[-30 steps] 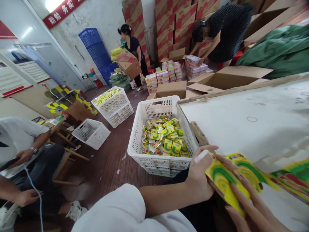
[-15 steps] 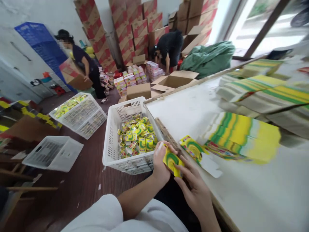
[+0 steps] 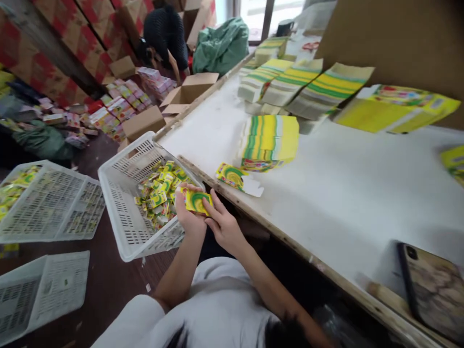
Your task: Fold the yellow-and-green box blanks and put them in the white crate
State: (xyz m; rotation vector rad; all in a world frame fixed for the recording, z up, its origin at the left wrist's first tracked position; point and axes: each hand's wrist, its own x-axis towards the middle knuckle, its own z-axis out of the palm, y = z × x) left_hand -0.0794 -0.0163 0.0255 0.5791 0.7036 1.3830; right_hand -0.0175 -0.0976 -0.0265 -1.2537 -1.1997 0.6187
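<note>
A small yellow-and-green carton (image 3: 195,200) is held between both hands, in front of my body near the table's edge. My left hand (image 3: 190,220) wraps round its left end. My right hand (image 3: 225,226) grips its right end, with fingertips lying on the printed face. Just beyond the hands, a white plastic crate (image 3: 125,227) holds many similar small cartons (image 3: 158,198). On the table to the right lies an unfolded carton blank (image 3: 232,177) with a white flap. Behind it stands a stack of flat yellow-and-green blanks (image 3: 266,141).
More stacks of blanks (image 3: 304,82) stand along the white table (image 3: 337,193). A phone (image 3: 433,290) lies at its near right. Other crates (image 3: 68,208) rest on the floor at left. Open cardboard boxes (image 3: 143,123) and a bending person (image 3: 166,36) are farther off.
My view has swung to the right, bringing more of the table and the phone into sight. The carton stays in both hands, now more level, its printed face up.
</note>
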